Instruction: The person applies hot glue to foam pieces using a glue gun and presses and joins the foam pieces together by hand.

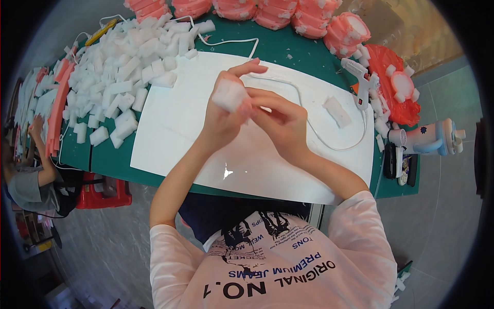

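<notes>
My left hand [222,117] grips a small white foam block [229,95] and holds it up over a white sheet [180,134] that lies on the green table [110,157]. My right hand [282,121] meets it from the right, its fingertips pinching at the block's edge. Another white foam piece [337,111] lies on the sheet to the right. A white glue gun [360,80] rests at the sheet's far right corner, and its white cord [309,123] loops across the sheet behind my hands.
A large heap of white foam blocks [121,77] covers the table's left. Pink foam stacks [288,13] line the far edge, with an orange bag [396,85] of pieces at right. A pastel bottle [429,139] and dark phones [399,162] lie right. Another person [36,175] sits at left.
</notes>
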`<state>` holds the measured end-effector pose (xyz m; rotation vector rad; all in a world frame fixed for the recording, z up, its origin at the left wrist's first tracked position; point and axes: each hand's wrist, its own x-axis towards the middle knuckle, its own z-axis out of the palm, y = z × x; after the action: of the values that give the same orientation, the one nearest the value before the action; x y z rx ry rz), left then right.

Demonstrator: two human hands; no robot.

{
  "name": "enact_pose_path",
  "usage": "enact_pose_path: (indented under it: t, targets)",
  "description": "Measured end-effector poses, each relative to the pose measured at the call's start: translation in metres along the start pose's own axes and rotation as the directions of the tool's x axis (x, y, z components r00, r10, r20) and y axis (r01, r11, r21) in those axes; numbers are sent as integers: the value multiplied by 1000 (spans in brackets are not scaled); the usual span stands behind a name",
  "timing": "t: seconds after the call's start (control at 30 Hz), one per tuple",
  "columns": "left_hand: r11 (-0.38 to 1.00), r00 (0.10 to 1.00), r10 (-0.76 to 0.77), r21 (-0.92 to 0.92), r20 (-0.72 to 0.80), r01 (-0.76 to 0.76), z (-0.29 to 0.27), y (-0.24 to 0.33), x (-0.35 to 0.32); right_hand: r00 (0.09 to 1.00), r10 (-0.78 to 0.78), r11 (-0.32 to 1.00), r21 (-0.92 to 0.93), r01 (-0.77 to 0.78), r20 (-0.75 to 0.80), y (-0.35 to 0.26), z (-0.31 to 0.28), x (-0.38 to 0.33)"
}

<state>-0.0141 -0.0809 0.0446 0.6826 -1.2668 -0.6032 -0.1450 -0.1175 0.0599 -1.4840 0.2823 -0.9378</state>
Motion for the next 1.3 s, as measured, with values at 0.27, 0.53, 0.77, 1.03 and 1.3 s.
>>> enact_pose_path:
  t: [0.27,0.53,0.77,1.03,1.3]
  targets:
    - [882,954,200,383,222,-274,14,32,-50,904,7,998,-58,20,427,-34,-14,-23]
    - [901,961,-230,408,156,149,23,48,-97,866,190,928,-373,-4,463,-23,-26,-52]
    - [629,974,-220,771,59,95,16,48,-82,832,-138,619,-609,496,538,11,-39,-44]
    - [544,947,-301,836,113,73,8,31,-84,847,-56,659,-618,429,528,28,-51,-36]
    - [564,965,-259,818,47,112,7,16,-91,880,174,778,-610,154,443,29,-48,-30]
